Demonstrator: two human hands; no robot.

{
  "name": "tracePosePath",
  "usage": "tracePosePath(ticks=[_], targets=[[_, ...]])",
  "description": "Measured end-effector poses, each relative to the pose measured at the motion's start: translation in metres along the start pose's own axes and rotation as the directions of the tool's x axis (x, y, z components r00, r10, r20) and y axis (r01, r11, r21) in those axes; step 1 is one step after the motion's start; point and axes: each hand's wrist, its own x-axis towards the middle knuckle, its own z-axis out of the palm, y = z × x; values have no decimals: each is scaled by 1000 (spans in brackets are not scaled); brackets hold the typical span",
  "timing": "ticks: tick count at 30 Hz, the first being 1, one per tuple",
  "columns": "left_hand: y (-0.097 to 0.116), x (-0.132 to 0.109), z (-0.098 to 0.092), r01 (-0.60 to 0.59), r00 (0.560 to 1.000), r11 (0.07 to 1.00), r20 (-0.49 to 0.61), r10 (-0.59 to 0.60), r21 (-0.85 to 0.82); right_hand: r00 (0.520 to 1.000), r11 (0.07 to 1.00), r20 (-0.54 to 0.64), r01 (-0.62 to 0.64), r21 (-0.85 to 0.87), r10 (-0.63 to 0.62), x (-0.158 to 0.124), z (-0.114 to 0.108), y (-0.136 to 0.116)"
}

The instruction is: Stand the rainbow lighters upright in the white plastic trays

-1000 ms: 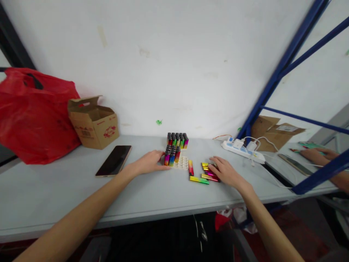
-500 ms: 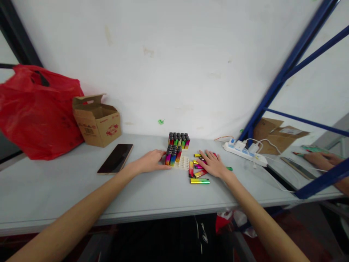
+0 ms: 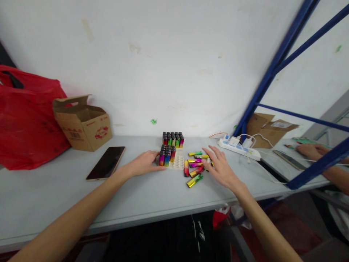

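Several colourful lighters (image 3: pixel 167 157) stand upright in the left part of a white tray with round holes (image 3: pixel 178 162); its right part shows bare holes. My left hand (image 3: pixel 144 163) is closed about the tray's left end, thumb along the front and fingers behind. To the right of the tray, several loose lighters (image 3: pixel 195 165) lie on their sides in a scattered pile. Over the pile's right edge is my right hand (image 3: pixel 219 168), open with its fingers spread, partly covering a lighter or two. Nearest the front edge, a yellow-green lighter (image 3: pixel 194 181) lies slanted.
Behind the tray stands a block of upright lighters (image 3: pixel 173 139). On the left are a phone (image 3: pixel 106 163), an open cardboard box (image 3: pixel 87 125) and a red bag (image 3: pixel 29 123). A power strip (image 3: pixel 240 148) with cables and a blue post (image 3: pixel 261 83) are right; beyond, another person's hands (image 3: pixel 311 151).
My right hand has drawn back from the middle of the pile, uncovering more lighters. The yellow-green lighter has turned to a slant. My left hand keeps its place at the tray; the view has shifted.
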Motion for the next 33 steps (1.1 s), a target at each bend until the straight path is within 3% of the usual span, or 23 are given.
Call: tracePosePath(ticks=[2, 5, 7, 11, 18, 25, 33], targets=[[2, 0, -1, 8, 1000, 1000, 9, -8, 11, 991, 995, 97, -92, -30, 95, -15, -1, 1], [4, -1, -2, 24, 999, 999, 27, -24, 33, 947, 951, 120, -285, -119, 299, -31, 4, 18], [4, -1, -2, 22, 999, 999, 30, -24, 39, 916, 929, 164, -349, -121, 366, -36, 9, 30], [4, -1, -3, 19, 1000, 1000, 10, -19, 16, 915, 937, 223, -349, 24, 335, -38, 12, 35], [10, 0, -7, 40, 999, 999, -1, -40, 4, 955, 930, 160, -283, 235, 251, -36, -6, 35], [9, 2, -7, 46, 999, 999, 27, -46, 15, 972, 961, -4, -232, 149, 235, -56, -2, 62], [9, 4, -7, 46, 999, 999, 25, -46, 21, 980, 981, -56, -190, 33, 192, -43, 6, 50]])
